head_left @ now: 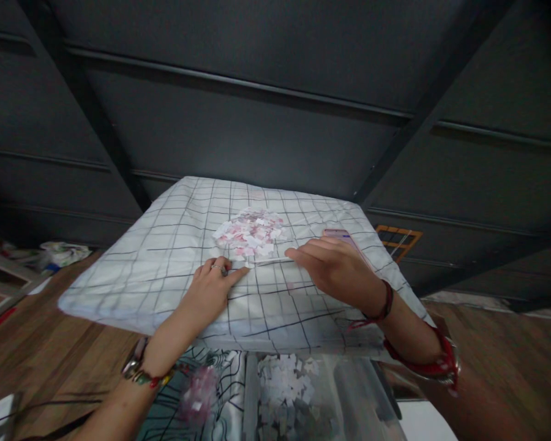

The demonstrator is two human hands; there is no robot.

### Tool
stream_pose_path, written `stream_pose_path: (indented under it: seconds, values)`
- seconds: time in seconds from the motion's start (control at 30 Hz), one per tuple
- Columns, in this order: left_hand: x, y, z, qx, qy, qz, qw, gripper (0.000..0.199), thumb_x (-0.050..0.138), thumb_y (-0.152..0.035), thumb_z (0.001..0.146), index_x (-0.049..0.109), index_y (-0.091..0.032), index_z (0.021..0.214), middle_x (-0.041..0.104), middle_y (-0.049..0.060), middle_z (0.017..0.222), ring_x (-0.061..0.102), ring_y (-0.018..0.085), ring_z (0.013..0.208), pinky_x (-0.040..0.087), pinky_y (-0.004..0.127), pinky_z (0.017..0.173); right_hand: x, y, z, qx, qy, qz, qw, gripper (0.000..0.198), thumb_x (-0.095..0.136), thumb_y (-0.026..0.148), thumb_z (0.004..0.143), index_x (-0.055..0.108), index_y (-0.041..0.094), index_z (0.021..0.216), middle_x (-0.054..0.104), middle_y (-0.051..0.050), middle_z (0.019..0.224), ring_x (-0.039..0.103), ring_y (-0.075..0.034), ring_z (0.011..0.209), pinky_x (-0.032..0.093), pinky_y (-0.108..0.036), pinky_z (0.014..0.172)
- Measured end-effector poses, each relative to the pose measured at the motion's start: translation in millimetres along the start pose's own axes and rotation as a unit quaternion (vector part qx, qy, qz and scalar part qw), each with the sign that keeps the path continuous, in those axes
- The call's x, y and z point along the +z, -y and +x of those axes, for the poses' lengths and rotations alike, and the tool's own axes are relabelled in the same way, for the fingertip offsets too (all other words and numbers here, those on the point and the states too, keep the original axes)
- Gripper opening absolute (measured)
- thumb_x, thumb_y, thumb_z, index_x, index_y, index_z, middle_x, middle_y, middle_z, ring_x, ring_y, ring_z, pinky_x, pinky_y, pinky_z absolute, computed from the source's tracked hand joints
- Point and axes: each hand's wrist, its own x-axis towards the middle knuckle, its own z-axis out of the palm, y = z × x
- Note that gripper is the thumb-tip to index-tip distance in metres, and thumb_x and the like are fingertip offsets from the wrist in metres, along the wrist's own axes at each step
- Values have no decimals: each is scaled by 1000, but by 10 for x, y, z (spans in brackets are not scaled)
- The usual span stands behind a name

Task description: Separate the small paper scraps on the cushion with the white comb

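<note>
In the head view, two hands worked over one desk (133, 269), covered with a white checked cloth. One heap of white and pink paper slips (252, 231) (too many, overlapping, to count) lay on it, just beyond the hands and between them. The left hand (213, 283) held nothing visible; it rested on the cloth, thumb extended towards one thin white strip (270, 262), just below the heap. The right hand (337, 269), its fingers curled, was at the strip's other end, though whether it gripped it could not be told. One phone (337, 233) lay partly hidden behind that hand. Nearer the person stood one clear container (349, 392) with more white slips (287, 383) inside.
</note>
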Motion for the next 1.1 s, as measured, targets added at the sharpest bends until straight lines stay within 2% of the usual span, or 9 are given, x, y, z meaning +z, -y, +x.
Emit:
stream_pose_path:
  seconds: [0.33,0.63,1.1]
  values:
    - [32,49,-6,18,-16,6,1000,60,36,0,77,55,-31,125,49,9,106,43,21,93,42,37,83,-32,17,93,6,49,2,999,27,40,6,85,63,17,91,60,-1,68,48,-14,65,30,-28,63]
    - [58,65,-28,21,-24,-20,999,60,35,0,77,55,-31,125,49,9,106,44,21,93,40,37,84,-29,10,92,12,34,-5,999,30,36,5,84,63,17,88,58,-1,64,46,-14,62,29,-28,61]
    - [79,75,-33,22,-42,-21,999,59,37,0,76,56,-31,123,52,8,105,44,20,93,41,36,83,-29,3,129,12,60,1,998,27,42,4,78,62,19,90,60,-1,68,49,-14,66,31,-27,62]
